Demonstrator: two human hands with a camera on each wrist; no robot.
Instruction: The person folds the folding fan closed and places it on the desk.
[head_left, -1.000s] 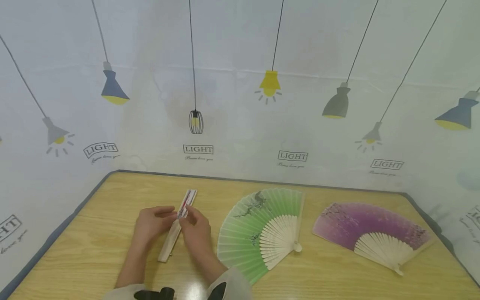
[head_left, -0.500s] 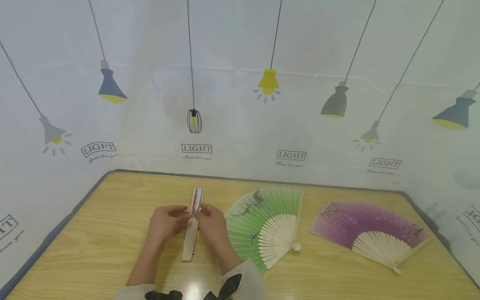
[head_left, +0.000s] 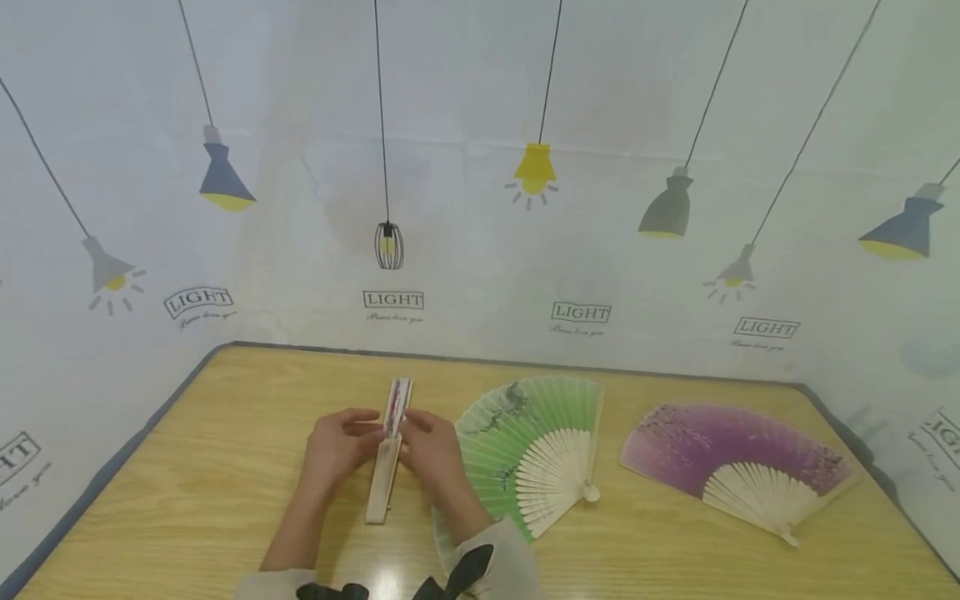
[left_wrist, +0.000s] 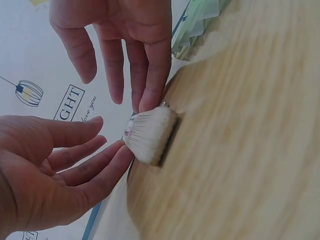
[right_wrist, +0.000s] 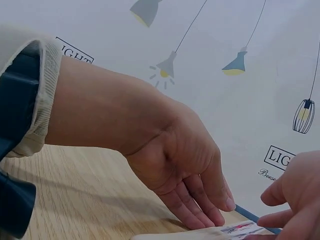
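Observation:
A folded fan [head_left: 382,479] with pale ribs and a patterned upper part lies on the table, pointing away from the person. The left hand [head_left: 341,446] touches its left side with the fingertips, and the right hand [head_left: 433,450] touches its right side. In the left wrist view, fingertips of the left hand [left_wrist: 65,175] and the right hand [left_wrist: 125,45] meet opposite sides of the fan [left_wrist: 150,132], fingers fairly straight. The right wrist view shows the right hand [right_wrist: 185,160] beside the fan [right_wrist: 185,234], the left hand [right_wrist: 300,195] across from it.
On the wooden table [head_left: 225,450], a spread green fan [head_left: 525,450] lies right of the hands, partly behind the right forearm. Farther right is a spread purple fan [head_left: 735,458]. A white cloth [head_left: 465,208] printed with lamps surrounds the table's back and sides.
The folded fan and both hands have moved to the right, and the fan has turned to lie more nearly straight away from the person. The right fingers have shifted slightly down its side.

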